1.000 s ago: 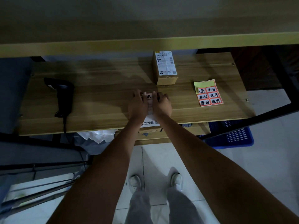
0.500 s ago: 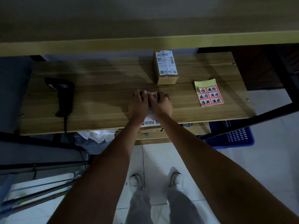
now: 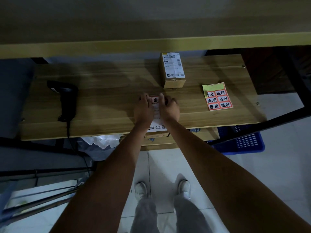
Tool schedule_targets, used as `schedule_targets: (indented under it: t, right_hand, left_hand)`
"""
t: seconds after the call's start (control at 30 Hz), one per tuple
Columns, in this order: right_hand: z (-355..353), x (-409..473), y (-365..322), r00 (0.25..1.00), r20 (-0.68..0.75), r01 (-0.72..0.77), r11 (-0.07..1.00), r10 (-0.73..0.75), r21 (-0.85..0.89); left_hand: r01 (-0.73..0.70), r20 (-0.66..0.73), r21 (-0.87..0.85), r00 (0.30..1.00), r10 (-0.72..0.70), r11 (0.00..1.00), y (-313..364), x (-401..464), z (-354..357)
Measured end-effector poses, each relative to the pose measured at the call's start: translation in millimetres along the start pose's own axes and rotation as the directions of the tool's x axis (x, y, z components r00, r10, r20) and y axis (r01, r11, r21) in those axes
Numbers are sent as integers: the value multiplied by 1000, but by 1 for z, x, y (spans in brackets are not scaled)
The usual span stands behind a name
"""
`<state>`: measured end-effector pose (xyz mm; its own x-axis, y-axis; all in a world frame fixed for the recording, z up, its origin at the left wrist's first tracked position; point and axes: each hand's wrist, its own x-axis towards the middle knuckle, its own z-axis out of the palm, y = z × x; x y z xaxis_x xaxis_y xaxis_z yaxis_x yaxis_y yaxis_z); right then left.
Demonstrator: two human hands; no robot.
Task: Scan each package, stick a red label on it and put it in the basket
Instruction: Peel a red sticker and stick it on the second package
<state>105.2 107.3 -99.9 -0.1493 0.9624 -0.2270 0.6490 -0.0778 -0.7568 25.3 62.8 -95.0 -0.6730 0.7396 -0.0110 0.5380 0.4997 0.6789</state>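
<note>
Pressing with flat fingers, left hand (image 3: 144, 108) and right hand (image 3: 169, 108) pin package (image 3: 156, 121) overhanging table's (image 3: 104, 101) near edge.

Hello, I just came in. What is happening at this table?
A person is labelling parcels. Both hands, left hand and right hand, press on a package at the table's near edge, where a red label shows between the fingers. A second package waits further back, the label sheet lies to the right, and the scanner lies to the left. The blue basket sits below.
</note>
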Motion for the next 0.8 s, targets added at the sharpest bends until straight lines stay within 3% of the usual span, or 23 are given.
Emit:
schedule_targets:
  t: [0.1,0.23,0.6,0.8]
  right_hand:
    - [2,0,1,1000,4,13,1000,-13,0]
    - [0,-1,1,1000,5,30,1000,-30,2]
    - [-1,0,-2,1000,-20,13,999,-14,-37]
    - [-1,0,1,1000,16,19,1000,-19,8]
  left_hand:
    - [-52,-64,45,996,55,998,1,-1,-2]
    - [22,12,-51,1000,-21,998,4,-2,0]
    - [16,-10,-1,1000,-16,1000,1,2,3]
    - [32,-19,-70,999,-33,997,2,-1,3]
